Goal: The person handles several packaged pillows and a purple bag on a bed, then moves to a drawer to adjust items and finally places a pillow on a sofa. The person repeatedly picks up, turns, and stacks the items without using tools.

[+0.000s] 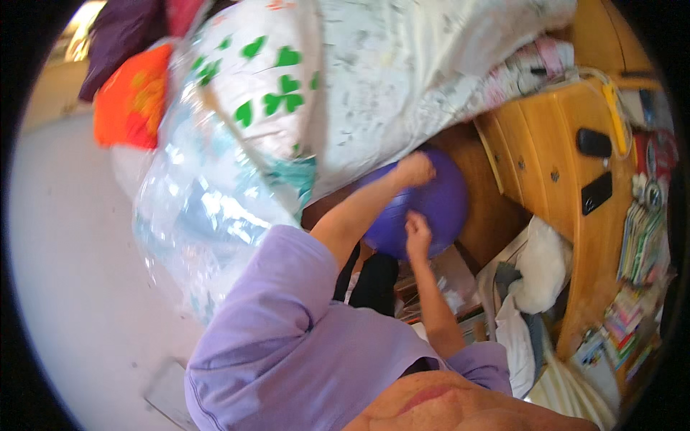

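Note:
A large purple exercise ball (447,199) rests on the floor between the bed and a wooden desk. My left hand (418,169) is over its upper part, blurred, with the fingers curled in. Nearer my body, my right hand (418,233) is over the ball's lower part, also loosely closed. No object shows in either hand. Whether the hands touch the ball cannot be told. Black-clad legs (374,280) show below the ball.
A bed with a white patterned cover (372,81) lies ahead. Clear plastic wrapping (205,199) bulges at the left. The wooden desk (566,134) bears a black phone (597,193), a black mouse (593,143) and books (639,242). White cloths (542,269) lie beside it.

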Available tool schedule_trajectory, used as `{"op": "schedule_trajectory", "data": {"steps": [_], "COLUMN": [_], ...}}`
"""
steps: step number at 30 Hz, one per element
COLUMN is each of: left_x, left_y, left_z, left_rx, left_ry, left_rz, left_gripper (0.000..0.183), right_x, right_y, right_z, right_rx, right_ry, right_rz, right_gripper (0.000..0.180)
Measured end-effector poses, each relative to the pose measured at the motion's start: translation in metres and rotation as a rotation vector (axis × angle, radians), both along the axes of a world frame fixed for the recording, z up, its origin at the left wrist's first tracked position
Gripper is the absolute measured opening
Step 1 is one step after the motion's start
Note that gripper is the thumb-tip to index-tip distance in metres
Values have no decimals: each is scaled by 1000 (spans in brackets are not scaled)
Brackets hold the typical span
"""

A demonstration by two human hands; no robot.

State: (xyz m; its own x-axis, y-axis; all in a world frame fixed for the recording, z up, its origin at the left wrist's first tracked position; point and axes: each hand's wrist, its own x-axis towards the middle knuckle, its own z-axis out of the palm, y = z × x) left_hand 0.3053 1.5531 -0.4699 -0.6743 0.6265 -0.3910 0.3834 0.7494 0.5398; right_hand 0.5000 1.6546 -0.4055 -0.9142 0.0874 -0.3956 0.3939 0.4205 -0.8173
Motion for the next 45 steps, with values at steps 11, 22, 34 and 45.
{"op": "schedule_trajectory", "data": {"steps": [11,22,34,45], "left_x": [346,574,694,688], "left_y": [-164,-182,-161,-145], "left_z": [255,260,235,238], "left_rx": [143,47,-173,-8], "left_ry": [-68,28,-254,-100], "left_rz": [858,1500,2018,2165], "left_gripper": [32,25,33,33], "right_x": [134,44,-12,-64], "right_y": [41,35,-200,-177], "right_z": [35,49,85,84], "right_rx": [133,-73,-116,-51], "right_ry": [-371,-598,-539,-31], "right_rz": [714,407,547,489], "right_gripper": [29,40,37,39]}}
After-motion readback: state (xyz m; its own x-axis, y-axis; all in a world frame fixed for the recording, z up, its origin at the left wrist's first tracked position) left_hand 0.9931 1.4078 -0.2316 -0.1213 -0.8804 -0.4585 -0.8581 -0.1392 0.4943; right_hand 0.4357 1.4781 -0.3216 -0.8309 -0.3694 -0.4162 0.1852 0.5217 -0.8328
